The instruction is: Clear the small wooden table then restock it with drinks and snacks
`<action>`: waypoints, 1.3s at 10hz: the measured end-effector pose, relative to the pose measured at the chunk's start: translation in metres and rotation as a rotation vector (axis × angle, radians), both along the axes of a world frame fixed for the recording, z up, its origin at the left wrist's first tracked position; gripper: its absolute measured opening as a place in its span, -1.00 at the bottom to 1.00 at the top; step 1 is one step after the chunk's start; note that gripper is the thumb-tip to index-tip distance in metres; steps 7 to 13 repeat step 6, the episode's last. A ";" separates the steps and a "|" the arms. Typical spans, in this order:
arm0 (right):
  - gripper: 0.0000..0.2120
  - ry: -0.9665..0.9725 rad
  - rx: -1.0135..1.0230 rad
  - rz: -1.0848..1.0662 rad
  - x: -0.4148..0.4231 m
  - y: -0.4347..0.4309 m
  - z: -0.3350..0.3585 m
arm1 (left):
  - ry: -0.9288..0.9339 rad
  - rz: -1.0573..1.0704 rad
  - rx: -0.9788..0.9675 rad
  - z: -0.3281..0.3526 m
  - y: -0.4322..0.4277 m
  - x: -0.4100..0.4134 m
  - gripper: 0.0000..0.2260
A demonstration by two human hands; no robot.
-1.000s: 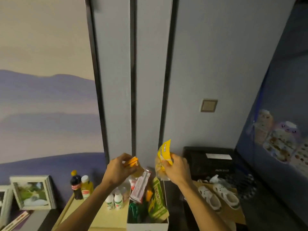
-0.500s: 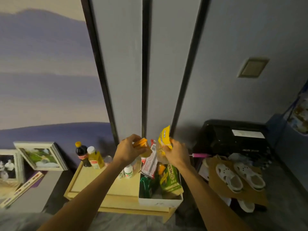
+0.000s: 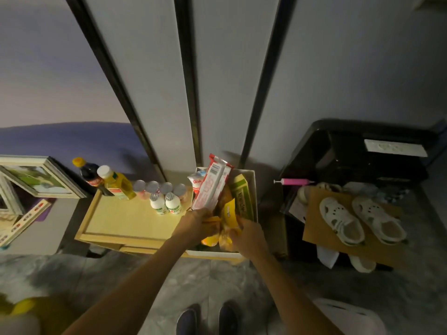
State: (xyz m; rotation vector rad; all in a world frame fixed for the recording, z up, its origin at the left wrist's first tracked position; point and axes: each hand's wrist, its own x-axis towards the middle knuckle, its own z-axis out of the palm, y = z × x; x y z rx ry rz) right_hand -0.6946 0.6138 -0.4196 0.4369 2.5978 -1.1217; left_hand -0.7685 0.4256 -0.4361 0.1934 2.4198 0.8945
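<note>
Head camera now tilts much lower than half a second ago, bringing the person's two dark shoes (image 3: pixel 208 317) into sight on the grey floor. Both hands, held up in front of the wall panels before, have come down to the open white cardboard box (image 3: pixel 254 187) at the right end of the small pale wooden table (image 3: pixel 125 221). Left hand (image 3: pixel 193 223) is clenched round a small orange packet (image 3: pixel 210 220), just over the box's contents. Right hand (image 3: pixel 249 234) pinches a clear snack bag with a yellow header (image 3: pixel 228 210), right beside the orange packet. Next to them a long red-and-white packet (image 3: pixel 212 184) and a green carton (image 3: pixel 242 197) stand upright in the box. Along the table's back edge stand a dark cola bottle (image 3: pixel 88 174), a yellow juice bottle (image 3: pixel 117 186) and two small white bottles (image 3: pixel 165 204).
</note>
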 end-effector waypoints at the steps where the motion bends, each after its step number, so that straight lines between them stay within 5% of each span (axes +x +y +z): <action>1: -0.81 0.013 0.006 0.043 -0.003 -0.009 -0.009 | 0.015 0.007 -0.035 -0.016 -0.005 0.003 -0.60; 4: -0.75 -0.035 -0.069 0.090 -0.006 -0.006 -0.008 | 0.112 -0.035 -0.111 -0.013 -0.010 0.005 -0.70; 6: -0.42 -0.008 -0.006 0.067 -0.022 0.003 0.025 | 0.203 -0.008 -0.100 0.017 -0.028 -0.009 -0.61; 13: -0.42 -0.008 -0.006 0.067 -0.022 0.003 0.025 | 0.203 -0.008 -0.100 0.017 -0.028 -0.009 -0.61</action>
